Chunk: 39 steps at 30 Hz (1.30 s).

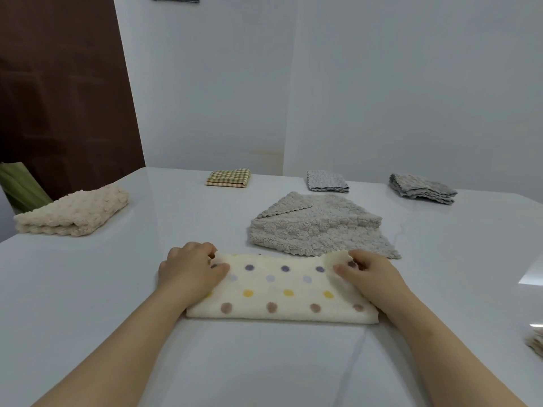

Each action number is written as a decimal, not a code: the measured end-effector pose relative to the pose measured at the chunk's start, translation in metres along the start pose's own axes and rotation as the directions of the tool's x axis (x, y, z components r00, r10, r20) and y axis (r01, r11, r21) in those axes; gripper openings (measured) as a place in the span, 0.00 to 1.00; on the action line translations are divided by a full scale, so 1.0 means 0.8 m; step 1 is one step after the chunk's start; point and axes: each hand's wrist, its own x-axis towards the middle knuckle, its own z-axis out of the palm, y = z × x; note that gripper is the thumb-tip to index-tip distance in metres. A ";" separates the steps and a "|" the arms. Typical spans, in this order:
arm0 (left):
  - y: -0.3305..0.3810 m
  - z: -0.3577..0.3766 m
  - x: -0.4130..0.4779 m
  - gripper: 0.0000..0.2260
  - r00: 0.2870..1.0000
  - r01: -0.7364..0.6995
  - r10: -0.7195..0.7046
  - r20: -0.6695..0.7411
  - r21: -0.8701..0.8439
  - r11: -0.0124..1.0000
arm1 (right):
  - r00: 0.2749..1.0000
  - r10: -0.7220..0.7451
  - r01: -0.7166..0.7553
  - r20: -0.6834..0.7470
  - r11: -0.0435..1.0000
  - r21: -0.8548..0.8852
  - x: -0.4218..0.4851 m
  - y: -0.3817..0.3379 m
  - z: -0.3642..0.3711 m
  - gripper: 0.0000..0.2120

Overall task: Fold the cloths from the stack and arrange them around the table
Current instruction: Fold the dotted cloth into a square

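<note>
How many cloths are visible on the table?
7: dotted cloth nearest; loose grey cloth behind it; cream cloth left; checked cloth, pale cloth, folded grey cloth along far edge; partial cloth cut off right.

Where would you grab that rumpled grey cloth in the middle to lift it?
Likely pinch the grey cloth at its pointed near-right corner, coming from the right: that corner lies flat and free on the table, while its far edge is folded over itself.

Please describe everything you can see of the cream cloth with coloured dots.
The cream fleecy cloth with purple, lilac, yellow and brown dots lies on the white table, folded into a long band. The left hand and the right hand each pinch one far corner, which is slightly raised.
</note>
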 end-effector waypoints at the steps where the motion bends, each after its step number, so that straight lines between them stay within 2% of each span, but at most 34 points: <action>1: 0.001 -0.001 0.000 0.12 1.000 -0.015 0.014 0.012 0.049 0.999 | 0.999 -0.005 0.008 0.043 0.998 -0.063 -0.001 -0.001 0.001 0.03; 3: 0.002 -0.003 -0.001 0.13 0.999 -0.029 0.028 0.023 0.082 0.996 | 0.997 -0.026 0.035 0.072 0.991 -0.131 -0.002 -0.003 0.003 0.07; 4: 0.002 -0.004 -0.001 0.12 0.999 -0.028 0.027 0.024 0.059 0.998 | 0.998 -0.032 0.037 0.047 0.994 -0.107 -0.002 -0.004 0.003 0.09; 7: 0.001 -0.007 -0.004 0.03 0.999 -0.044 0.046 0.013 -0.098 0.994 | 0.998 -0.027 0.029 -0.052 0.999 0.033 -0.004 -0.006 0.003 0.14; 10: -0.002 -0.008 -0.007 0.06 0.997 -0.071 0.076 0.004 -0.315 0.946 | 0.994 -0.018 0.032 -0.104 0.990 0.136 -0.003 0.000 0.001 0.18; 12: -0.001 -0.011 -0.008 0.05 0.999 -0.048 0.048 -0.014 -0.529 0.848 | 0.991 -0.006 0.038 -0.134 0.971 0.238 -0.003 0.002 0.000 0.17; 15: 0.002 -0.017 -0.007 0.05 0.999 0.032 -0.021 0.024 -0.801 0.598 | 0.989 0.047 0.026 -0.141 0.880 0.474 -0.005 -0.002 -0.003 0.08; 18: 0.002 -0.022 -0.007 0.05 0.996 0.081 -0.052 0.066 -0.906 0.415 | 0.991 0.085 0.005 -0.107 0.762 0.647 -0.007 -0.004 -0.005 0.06; 22: -0.002 -0.027 -0.005 0.05 0.983 0.181 -0.064 0.170 -0.945 0.273 | 0.986 0.097 0.022 -0.136 0.731 0.682 -0.007 -0.006 -0.005 0.06; 27: -0.005 -0.027 -0.005 0.06 0.958 0.286 -0.051 0.283 -0.920 0.266 | 0.976 0.036 0.117 -0.214 0.742 0.660 -0.009 -0.010 -0.007 0.07; 30: -0.007 -0.030 -0.006 0.06 0.956 0.290 -0.066 0.284 -0.903 0.317 | 0.971 -0.016 0.171 -0.239 0.744 0.645 -0.010 -0.012 -0.008 0.07; 34: -0.008 -0.032 -0.006 0.05 0.977 0.211 -0.079 0.196 -0.891 0.402 | 0.971 -0.044 0.195 -0.235 0.715 0.672 -0.012 -0.014 -0.009 0.06; 36: -0.005 -0.033 -0.007 0.05 0.987 0.157 -0.077 0.138 -0.903 0.400 | 0.971 -0.041 0.192 -0.235 0.718 0.669 -0.012 -0.014 -0.009 0.06; 39: 0.001 -0.034 -0.009 0.07 0.996 0.080 -0.067 0.060 -0.936 0.344 | 0.972 -0.030 0.187 -0.235 0.703 0.686 -0.012 -0.014 -0.010 0.07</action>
